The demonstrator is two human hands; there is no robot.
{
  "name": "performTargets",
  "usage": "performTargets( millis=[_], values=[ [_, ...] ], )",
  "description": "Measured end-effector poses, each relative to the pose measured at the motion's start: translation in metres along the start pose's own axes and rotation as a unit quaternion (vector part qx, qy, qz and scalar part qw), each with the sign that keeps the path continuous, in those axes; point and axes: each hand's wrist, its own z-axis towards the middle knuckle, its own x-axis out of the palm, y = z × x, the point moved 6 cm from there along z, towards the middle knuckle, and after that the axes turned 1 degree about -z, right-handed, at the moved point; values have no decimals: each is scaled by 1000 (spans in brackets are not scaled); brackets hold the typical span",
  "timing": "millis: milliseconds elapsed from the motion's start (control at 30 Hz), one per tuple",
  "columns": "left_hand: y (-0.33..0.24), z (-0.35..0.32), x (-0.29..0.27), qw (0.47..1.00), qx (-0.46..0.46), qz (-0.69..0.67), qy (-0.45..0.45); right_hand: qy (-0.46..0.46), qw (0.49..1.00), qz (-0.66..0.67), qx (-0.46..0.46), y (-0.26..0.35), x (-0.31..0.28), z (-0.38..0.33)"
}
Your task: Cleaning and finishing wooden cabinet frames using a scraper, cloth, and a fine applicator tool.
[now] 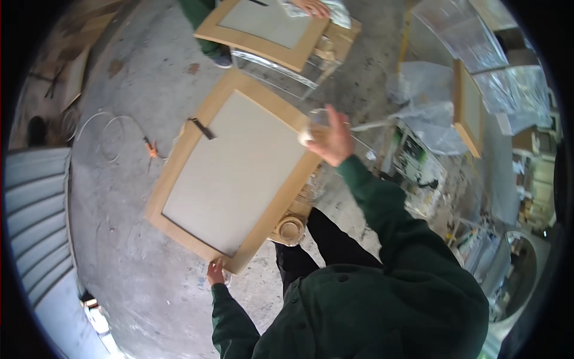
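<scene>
Tan-framed grey rectangular panel (236, 173) is slanting lengthwise between my left hand (216, 272), grip unclear, and right hand (335, 142), grasping a clear-and-white roll (306, 135).

Tan and grey against dark green
The framed panel (235, 170) mid-frame has a tan border around plain pale grey, with a black strip (202, 128) at its upper left; the second panel (263, 27) at the top matches. The jacket (353, 305) is dark green, the trousers (335, 236) black, the roll (291, 228) brown, the floor (113, 209) grey with dark specks, the left-edge shutter (39, 197) ribbed blue-grey.
</scene>
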Motion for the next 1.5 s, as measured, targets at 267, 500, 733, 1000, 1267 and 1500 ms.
performTargets(
  millis=[267, 500, 733, 1000, 1267, 1500],
  values=[
    [36, 14, -7, 997, -44, 5, -57, 31, 997, 71, -25, 2, -8, 30],
    [37, 16, -9, 991, -50, -27, -123, 79, 979, 145, -118, 71, 58, 73],
    [14, 9, -6, 990, -119, -37, -65, 89, 977, 155, -113, 110, 66, 70],
    [11, 15, -12, 992, -89, 15, -86, 156, 979, 33, -126, 53, 16, -22],
    [40, 6, -15, 989, -88, -94, -75, 145, 989, 43, 2, -3, 7, -69],
    [141, -89, -46, 971, -156, 46, -173, 24, 997, 38, 65, -43, -23, -60]
  ],
)
